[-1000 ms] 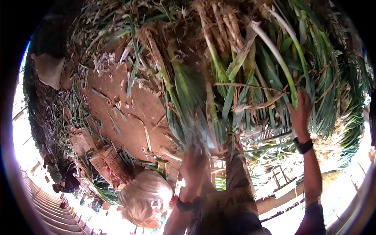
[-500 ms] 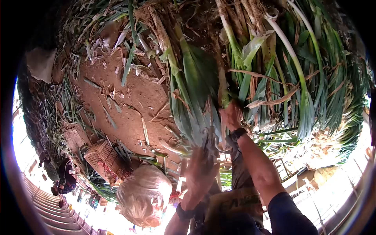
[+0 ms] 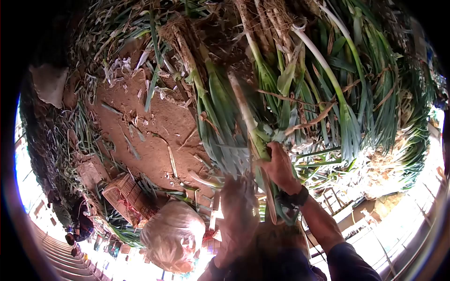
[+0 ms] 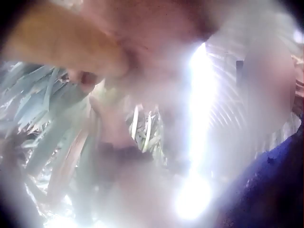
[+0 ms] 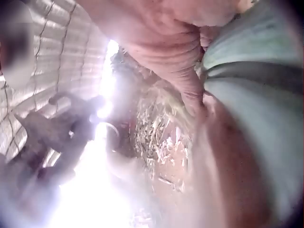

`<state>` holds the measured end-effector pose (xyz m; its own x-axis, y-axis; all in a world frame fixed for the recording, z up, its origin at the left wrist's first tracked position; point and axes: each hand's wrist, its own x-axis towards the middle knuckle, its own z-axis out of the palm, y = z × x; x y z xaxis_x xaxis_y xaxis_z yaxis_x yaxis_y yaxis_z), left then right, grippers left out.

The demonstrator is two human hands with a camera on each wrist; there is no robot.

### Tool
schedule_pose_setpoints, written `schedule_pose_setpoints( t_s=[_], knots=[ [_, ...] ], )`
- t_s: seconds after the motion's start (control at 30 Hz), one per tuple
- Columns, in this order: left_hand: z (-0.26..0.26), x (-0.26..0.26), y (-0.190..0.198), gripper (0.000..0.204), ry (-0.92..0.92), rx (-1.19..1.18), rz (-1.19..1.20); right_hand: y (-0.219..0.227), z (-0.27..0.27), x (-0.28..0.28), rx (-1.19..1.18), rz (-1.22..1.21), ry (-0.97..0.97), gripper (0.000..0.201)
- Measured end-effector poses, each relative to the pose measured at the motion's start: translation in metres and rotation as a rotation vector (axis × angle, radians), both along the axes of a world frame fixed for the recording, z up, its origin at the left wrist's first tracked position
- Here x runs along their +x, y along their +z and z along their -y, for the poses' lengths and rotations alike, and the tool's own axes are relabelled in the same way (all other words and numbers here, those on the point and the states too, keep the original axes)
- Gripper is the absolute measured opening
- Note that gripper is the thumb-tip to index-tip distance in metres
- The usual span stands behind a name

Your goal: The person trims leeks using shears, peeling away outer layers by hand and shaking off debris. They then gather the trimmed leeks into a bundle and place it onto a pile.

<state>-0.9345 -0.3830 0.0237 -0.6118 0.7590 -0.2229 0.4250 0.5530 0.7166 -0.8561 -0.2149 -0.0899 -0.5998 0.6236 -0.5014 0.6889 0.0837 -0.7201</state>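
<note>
My right hand (image 3: 281,166) grips a long green onion (image 3: 243,107) low down, where its green leaves begin. Its pale, brown-skinned stalk slants up and left. In the right wrist view, broad green leaves (image 5: 256,114) pass beside my bent fingers. My left hand (image 3: 236,213) is blurred in the head view, low and just left of the held onion. A thick finger (image 4: 66,47) of it shows close up in the left wrist view, over drooping leaves; what it holds, if anything, I cannot tell. A bunch of green onions (image 3: 206,96) lies ahead, roots pointing away.
More green onions (image 3: 323,84) lie in a thick row at the right. Bare brown soil (image 3: 140,126) with leaf scraps spreads left of centre. A pale, bulging sack (image 3: 173,234) and a wicker basket (image 3: 126,196) stand at the lower left.
My right hand left the onions at the right, reached to the middle and took one green onion, then drew it back toward my body. The left hand stays low, blurred with motion.
</note>
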Motion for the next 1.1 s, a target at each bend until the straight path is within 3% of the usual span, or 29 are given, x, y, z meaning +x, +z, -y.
schedule_pose_setpoints(
  t_s=[0.03,0.07,0.2,0.5,0.57,0.63,0.67,0.73,0.8,0.87,0.93,0.97,1.0,1.03,1.07,1.1],
  knots=[
    [-0.005,0.005,0.004,0.046,0.073,0.045,0.089,-0.002,0.004,0.005,-0.001,-0.002,-0.003,0.053],
    [-0.003,0.005,0.022,0.044,0.119,-0.338,0.449,-0.004,0.009,0.010,0.043,-0.052,0.010,0.053],
    [-0.015,0.017,0.037,0.043,0.027,-0.226,0.262,0.004,0.006,0.018,0.047,-0.132,0.056,0.051],
    [-0.044,-0.003,-0.008,0.047,-0.073,-0.173,0.035,0.017,-0.013,0.033,-0.036,-0.084,0.226,0.061],
    [-0.078,-0.028,0.000,0.031,0.256,-0.535,0.466,0.019,-0.019,0.035,-0.072,-0.095,0.220,0.064],
    [-0.077,-0.042,-0.042,0.035,0.432,-0.339,0.658,0.018,-0.023,0.038,-0.165,-0.101,0.209,0.067],
    [-0.082,-0.053,-0.059,0.035,0.431,-0.339,0.658,0.015,-0.024,0.040,-0.146,-0.122,0.240,0.071],
    [-0.094,-0.074,-0.082,0.037,0.307,-0.335,0.438,0.008,-0.025,0.044,-0.127,-0.143,0.239,0.073],
    [-0.109,-0.089,-0.070,0.036,0.323,-0.335,0.491,0.003,-0.025,0.046,-0.119,-0.162,0.237,0.075],
    [-0.125,-0.085,-0.026,0.036,0.442,-0.330,0.675,-0.001,-0.031,0.045,-0.037,-0.119,0.261,0.077],
    [-0.088,-0.054,-0.020,0.034,0.434,-0.381,0.696,0.000,-0.032,0.043,-0.002,-0.183,0.237,0.077],
    [-0.084,-0.037,0.005,0.031,0.486,-0.256,0.800,0.002,-0.033,0.041,0.039,-0.245,0.218,0.078],
    [-0.052,-0.011,0.001,0.027,0.092,-0.435,0.281,0.008,-0.036,0.036,0.037,-0.243,0.216,0.078],
    [-0.065,0.003,0.023,0.030,0.194,-0.289,0.345,0.019,-0.040,0.028,0.024,-0.171,0.224,0.078],
    [-0.044,0.007,0.028,0.068,0.136,-0.557,0.784,0.026,-0.041,0.023,0.007,-0.101,0.234,0.078],
    [-0.034,0.024,0.035,0.067,0.093,-0.425,0.602,0.026,-0.040,0.022,0.003,-0.104,0.237,0.078]
  ],
)
